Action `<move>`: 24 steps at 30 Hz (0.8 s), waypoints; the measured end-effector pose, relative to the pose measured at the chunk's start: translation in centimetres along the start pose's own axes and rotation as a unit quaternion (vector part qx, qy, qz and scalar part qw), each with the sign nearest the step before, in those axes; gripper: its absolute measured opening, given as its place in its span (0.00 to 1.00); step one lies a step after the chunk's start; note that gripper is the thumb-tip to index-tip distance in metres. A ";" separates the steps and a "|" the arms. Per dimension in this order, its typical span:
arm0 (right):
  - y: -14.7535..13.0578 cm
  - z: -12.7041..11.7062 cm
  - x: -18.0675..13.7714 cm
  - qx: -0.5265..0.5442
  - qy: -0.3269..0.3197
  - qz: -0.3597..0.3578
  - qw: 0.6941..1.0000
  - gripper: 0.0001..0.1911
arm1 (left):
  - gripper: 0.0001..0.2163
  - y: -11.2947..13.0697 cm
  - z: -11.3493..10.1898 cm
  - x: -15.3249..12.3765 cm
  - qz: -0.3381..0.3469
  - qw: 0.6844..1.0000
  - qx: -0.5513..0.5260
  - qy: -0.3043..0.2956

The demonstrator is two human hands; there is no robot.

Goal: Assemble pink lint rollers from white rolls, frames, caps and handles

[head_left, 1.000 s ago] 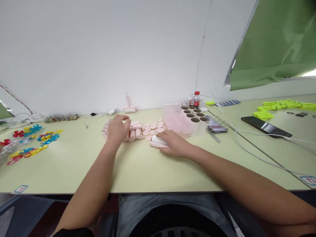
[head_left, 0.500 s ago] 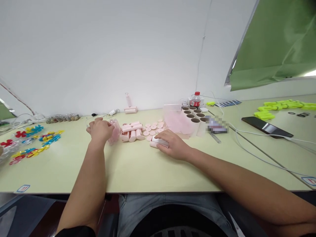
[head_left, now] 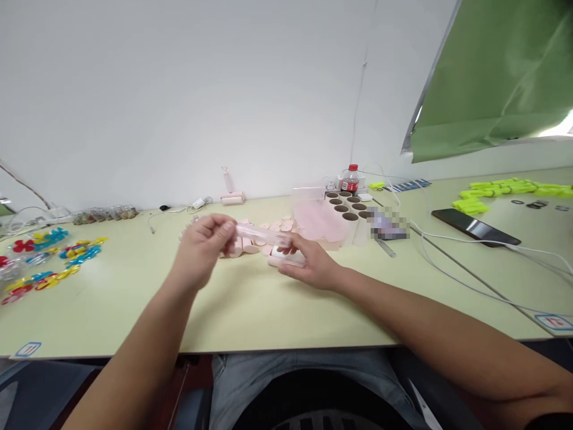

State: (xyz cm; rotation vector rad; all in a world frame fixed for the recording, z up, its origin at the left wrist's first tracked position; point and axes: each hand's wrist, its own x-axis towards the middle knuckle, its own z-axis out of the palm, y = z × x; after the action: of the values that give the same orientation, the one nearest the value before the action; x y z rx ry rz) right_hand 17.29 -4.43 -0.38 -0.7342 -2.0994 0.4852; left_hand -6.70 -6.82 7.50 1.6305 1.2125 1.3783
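Observation:
Between the fingertips of my left hand is one end of a long, narrow, pale pink translucent handle-like piece. Its other end reaches the fingers of my right hand. That hand is also closed around a short white and pink roller just above the table. Behind the hands lie pink roller housings, partly covered by my left hand, and several pale pink discs. A lint roller with an upright handle rests against the wall.
To the right stand several cardboard-cored rolls beside pink translucent sheets. A cola bottle is behind them. A black phone and white cables lie further right. Colourful plastic pieces spread across the left of the table.
My left hand has come back right from the pile of translucent pieces, carrying one towards my right hand. My right hand keeps the roller, its fingers now raised at the piece's end.

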 end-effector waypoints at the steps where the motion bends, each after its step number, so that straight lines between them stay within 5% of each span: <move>1: -0.1 0.1 -0.1 0.029 -0.014 -0.007 0.999 0.35 | 0.13 -0.4 1.1 -0.8 -0.028 0.998 -0.037 -0.043; 4: -0.7 0.2 -0.4 0.083 -0.030 -0.060 0.994 0.35 | 0.15 -2.0 3.7 -3.2 -0.110 0.981 -0.099 -0.125; 7: -1.5 0.5 -0.5 0.083 -0.029 -0.106 0.991 0.25 | 0.16 -3.5 3.7 -4.5 -0.158 0.972 -0.063 -0.165; 10: -1.8 0.6 -0.5 0.059 -0.033 -0.094 0.993 0.18 | 0.14 -4.5 -0.3 -3.9 -0.147 0.957 0.153 -0.197; 13: -1.5 0.8 -0.4 0.023 -0.031 -0.059 0.998 0.14 | 0.11 -5.7 -6.6 -1.8 -0.167 0.875 0.403 -0.210; 17: -1.1 0.9 -0.4 0.034 -0.022 -0.057 0.998 0.13 | 0.17 -8.1 -12.8 1.6 -0.145 0.812 0.560 -0.071; 20: -0.9 1.1 -0.4 0.034 -0.026 -0.039 0.998 0.18 | 0.23 -9.8 -14.1 3.5 -0.101 0.799 0.586 -0.084; 24: -0.6 1.1 -0.4 0.018 -0.044 -0.014 0.999 0.21 | 0.16 -10.9 -14.0 4.7 -0.089 0.784 0.602 -0.122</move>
State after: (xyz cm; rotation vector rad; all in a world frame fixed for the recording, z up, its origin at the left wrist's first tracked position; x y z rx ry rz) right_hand 16.39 -5.23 -0.88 -0.6732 -2.1736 0.5477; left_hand -22.71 0.35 2.22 2.2622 2.2037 0.0894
